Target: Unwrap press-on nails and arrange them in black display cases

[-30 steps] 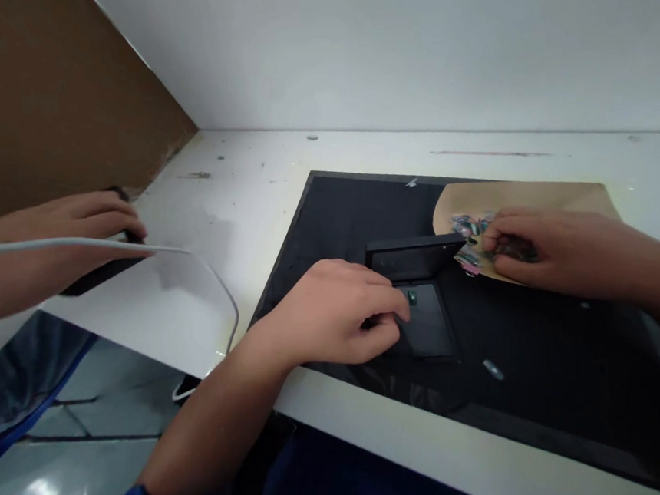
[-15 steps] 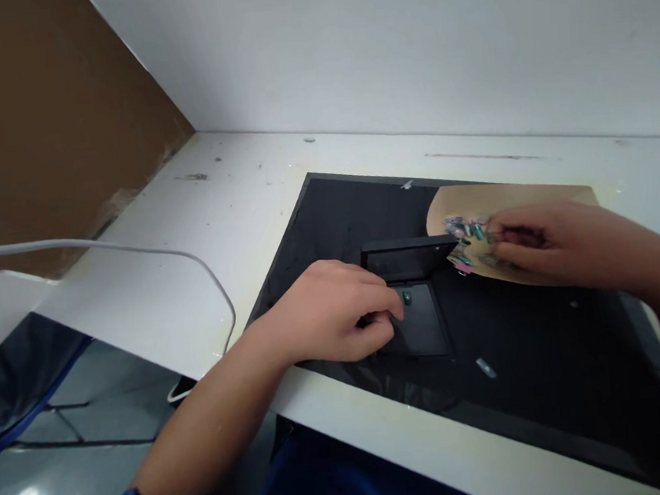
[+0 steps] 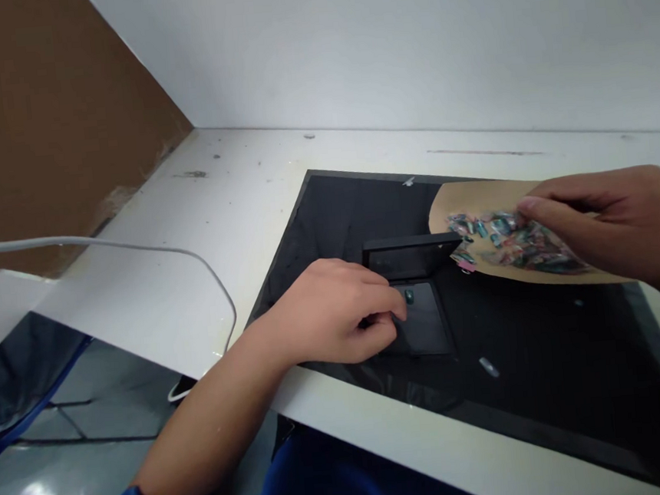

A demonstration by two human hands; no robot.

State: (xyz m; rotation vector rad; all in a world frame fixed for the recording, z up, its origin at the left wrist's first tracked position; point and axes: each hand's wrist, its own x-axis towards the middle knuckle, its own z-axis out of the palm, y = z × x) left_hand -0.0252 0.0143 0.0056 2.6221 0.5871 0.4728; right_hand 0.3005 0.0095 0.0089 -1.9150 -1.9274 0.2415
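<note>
A small black box (image 3: 428, 331) with a hinged lid (image 3: 415, 257) stands open on the black mat. One glossy teal piece (image 3: 409, 296), shaped like a false nail, lies inside it. My left hand (image 3: 344, 312) rests over the box's left side, thumb and fingers curled together; what they pinch, if anything, is hidden. On the right, my right hand (image 3: 610, 215) is over a heap of shiny teal and pinkish pieces (image 3: 529, 245) on a tan sheet (image 3: 453, 200). Its thumb and fingertips close at the heap's upper edge, and what lies between them cannot be made out.
A clear elongated piece (image 3: 489, 367) lies on the black mat (image 3: 550, 390), right of the box. A pink tag (image 3: 466, 265) sits at the tan sheet's edge. A white cable (image 3: 192, 258) crosses the white table (image 3: 246, 209) at left. A white wall (image 3: 393, 49) rises behind.
My right hand has shifted right and slightly up over the heap, uncovering more of the pieces. My left hand and the box have hardly moved.
</note>
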